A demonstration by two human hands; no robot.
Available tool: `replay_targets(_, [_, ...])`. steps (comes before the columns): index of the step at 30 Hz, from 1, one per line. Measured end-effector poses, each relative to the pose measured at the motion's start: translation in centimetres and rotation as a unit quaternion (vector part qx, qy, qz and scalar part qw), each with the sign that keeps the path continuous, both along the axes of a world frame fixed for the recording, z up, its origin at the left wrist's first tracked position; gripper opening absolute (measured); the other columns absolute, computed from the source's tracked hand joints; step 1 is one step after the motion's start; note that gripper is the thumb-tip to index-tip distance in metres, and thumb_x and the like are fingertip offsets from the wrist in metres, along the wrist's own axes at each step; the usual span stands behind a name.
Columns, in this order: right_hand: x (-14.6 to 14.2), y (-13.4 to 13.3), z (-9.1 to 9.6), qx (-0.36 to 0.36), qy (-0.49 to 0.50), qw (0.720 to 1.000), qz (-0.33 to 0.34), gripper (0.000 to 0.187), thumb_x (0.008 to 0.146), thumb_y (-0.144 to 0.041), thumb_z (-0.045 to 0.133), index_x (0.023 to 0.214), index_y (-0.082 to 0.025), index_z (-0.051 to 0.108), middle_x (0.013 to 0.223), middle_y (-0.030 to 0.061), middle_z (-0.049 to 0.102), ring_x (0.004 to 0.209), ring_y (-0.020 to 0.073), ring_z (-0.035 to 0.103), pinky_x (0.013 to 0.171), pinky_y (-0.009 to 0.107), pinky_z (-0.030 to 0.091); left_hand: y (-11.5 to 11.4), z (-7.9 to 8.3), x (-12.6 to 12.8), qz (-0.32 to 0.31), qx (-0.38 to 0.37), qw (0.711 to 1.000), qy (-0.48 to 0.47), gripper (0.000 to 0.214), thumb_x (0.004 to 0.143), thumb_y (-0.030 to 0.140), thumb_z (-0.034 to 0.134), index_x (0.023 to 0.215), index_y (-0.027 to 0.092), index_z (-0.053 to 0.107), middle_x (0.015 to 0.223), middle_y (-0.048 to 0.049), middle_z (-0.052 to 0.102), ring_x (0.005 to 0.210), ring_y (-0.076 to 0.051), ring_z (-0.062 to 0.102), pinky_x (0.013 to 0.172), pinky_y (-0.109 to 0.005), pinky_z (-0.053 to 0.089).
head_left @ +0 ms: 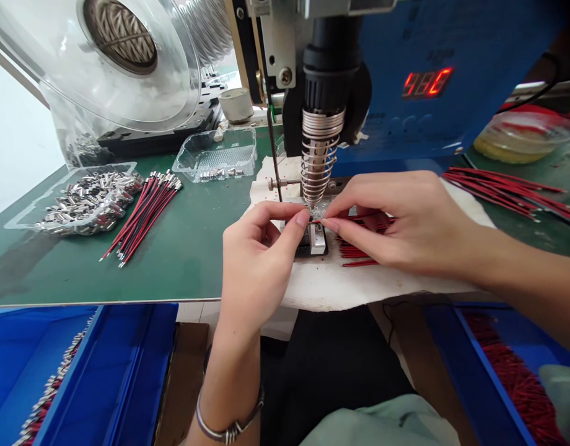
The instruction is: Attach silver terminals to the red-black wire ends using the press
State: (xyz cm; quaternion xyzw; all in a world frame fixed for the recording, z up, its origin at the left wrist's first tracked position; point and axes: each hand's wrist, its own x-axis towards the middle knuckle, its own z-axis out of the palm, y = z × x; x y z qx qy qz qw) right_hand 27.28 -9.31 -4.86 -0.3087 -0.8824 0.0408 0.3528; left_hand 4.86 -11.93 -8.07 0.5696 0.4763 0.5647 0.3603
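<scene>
My left hand (259,266) is pinched at the small fixture below the soldering iron (320,152); whatever is between its thumb and forefinger is hidden. Facing it, my right hand (396,220) pinches a thin red wire (316,221) close to its end, right under the spring-wrapped iron. A pale metal block (318,241) of the fixture shows just below the fingertips. Several red and black wires (357,254) lie on the white cloth (331,288) beneath my right hand.
Left on the green table are a tray of small metal cylinders (92,201), a bundle of wires with metal ends (148,210) and a clear tray (215,155). More wires (503,189) lie right. A blue machine (406,118) stands behind; blue bins (127,365) sit below the edge.
</scene>
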Motion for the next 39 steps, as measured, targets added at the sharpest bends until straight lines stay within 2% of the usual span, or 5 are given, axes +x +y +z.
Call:
replay_targets(6, [0.03,0.06,0.00,-0.001,-0.004,1.000,-0.002,0.015,0.110,-0.023,0.070,0.101,-0.021,0.082,0.090,0.0018,0.083,0.065,0.0150,0.066,0.068,0.032,0.052,0.13,-0.06,0.03,-0.004,0.000,1.000,-0.002,0.012,0.097,0.035,0.095,0.091,0.025,0.091,0.081,-0.0014,0.076,0.070,-0.014,0.059,0.057,-0.027,0.042])
replay_targets(11, [0.10,0.31,-0.18,0.009,-0.010,1.000,-0.004,0.015,0.111,-0.023,0.070,0.102,-0.021,0.081,0.089,0.0014,0.083,0.060,0.0133,0.061,0.064,0.032,0.049,0.17,0.00,0.17,0.001,0.003,1.000,-0.031,0.009,0.094,0.028,0.096,0.096,0.024,0.089,0.090,-0.0020,0.081,0.072,-0.013,0.062,0.055,-0.026,0.042])
replay_targets(16, [0.21,0.51,-0.39,0.014,-0.013,1.000,-0.006,0.016,0.113,-0.024,0.068,0.104,-0.021,0.082,0.091,0.0020,0.083,0.061,0.0138,0.062,0.064,0.032,0.049,0.11,0.08,0.16,0.014,-0.005,1.000,-0.018,0.012,0.094,0.029,0.095,0.088,0.023,0.087,0.080,-0.0015,0.075,0.070,-0.014,0.060,0.055,-0.026,0.041])
replay_targets(20, [0.18,0.47,-0.38,0.011,-0.013,1.000,-0.001,0.017,0.114,-0.025,0.068,0.105,-0.021,0.081,0.093,0.0027,0.083,0.062,0.0140,0.063,0.062,0.032,0.049,0.09,0.09,0.15,0.022,-0.008,1.000,-0.012,0.014,0.093,0.033,0.096,0.087,0.023,0.088,0.080,-0.0019,0.075,0.069,-0.014,0.060,0.054,-0.026,0.040])
replay_targets(39, [-0.11,0.31,-0.56,-0.004,-0.005,0.999,-0.034,0.013,0.112,-0.023,0.072,0.103,-0.020,0.081,0.089,-0.0004,0.081,0.059,0.0122,0.058,0.068,0.032,0.049,0.02,-0.22,0.04,0.007,-0.006,1.000,-0.020,0.011,0.095,0.031,0.093,0.089,0.023,0.088,0.084,-0.0023,0.079,0.074,-0.016,0.066,0.060,-0.027,0.046])
